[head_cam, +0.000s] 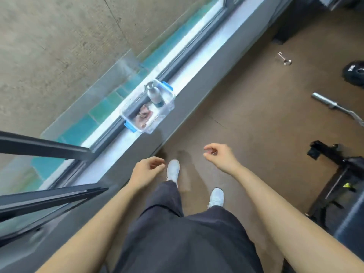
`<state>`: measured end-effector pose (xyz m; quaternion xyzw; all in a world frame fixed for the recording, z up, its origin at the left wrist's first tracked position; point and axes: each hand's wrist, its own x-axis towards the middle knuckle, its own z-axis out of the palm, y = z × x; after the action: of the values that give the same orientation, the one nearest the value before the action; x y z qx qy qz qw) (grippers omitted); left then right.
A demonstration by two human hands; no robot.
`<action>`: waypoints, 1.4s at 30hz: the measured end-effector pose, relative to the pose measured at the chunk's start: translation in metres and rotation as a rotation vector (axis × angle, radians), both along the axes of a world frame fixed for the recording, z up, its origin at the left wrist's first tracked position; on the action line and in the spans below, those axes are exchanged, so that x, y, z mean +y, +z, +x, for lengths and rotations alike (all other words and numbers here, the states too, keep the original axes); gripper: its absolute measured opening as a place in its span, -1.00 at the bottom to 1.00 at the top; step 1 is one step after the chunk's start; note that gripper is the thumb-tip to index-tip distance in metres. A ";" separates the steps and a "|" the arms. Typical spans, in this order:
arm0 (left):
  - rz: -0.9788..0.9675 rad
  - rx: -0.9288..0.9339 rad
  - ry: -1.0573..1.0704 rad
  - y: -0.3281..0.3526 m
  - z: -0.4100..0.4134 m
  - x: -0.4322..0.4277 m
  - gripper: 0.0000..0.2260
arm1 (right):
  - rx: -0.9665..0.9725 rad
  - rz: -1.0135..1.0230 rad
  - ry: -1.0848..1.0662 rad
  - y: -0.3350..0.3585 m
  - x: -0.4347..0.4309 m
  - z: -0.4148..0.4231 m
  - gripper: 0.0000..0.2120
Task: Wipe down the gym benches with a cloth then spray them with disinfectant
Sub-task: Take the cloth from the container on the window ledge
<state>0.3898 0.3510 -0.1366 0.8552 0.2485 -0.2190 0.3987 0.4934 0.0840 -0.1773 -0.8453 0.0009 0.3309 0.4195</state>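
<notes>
On the sill, bottle and cloth; left grip, right grip apart.

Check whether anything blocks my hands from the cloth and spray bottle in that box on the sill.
Nothing visible does. The left hand and right hand are empty, with only floor between them and the clear box on the sill. The cloth and spray bottle sit inside; no lid shows.

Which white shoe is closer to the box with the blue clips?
The left shoe: it sits further forward, nearer the clear box on the sill; the right shoe is behind.
</notes>
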 end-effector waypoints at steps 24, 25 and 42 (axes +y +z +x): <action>0.263 0.272 -0.293 -0.243 0.290 0.200 -0.49 | -0.024 -0.127 -0.159 -0.167 0.254 0.187 -0.03; 0.310 0.349 -0.338 -0.249 0.291 0.198 -0.38 | -0.037 -0.127 -0.168 -0.172 0.257 0.186 -0.03; -0.027 -0.017 -0.144 -0.185 0.264 0.203 -0.70 | -0.015 -0.096 -0.141 -0.168 0.252 0.190 -0.01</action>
<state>0.6537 0.5543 -0.3219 0.8671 0.1800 -0.2434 0.3957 0.6829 0.3359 -0.3449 -0.8648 0.0730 0.2937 0.4005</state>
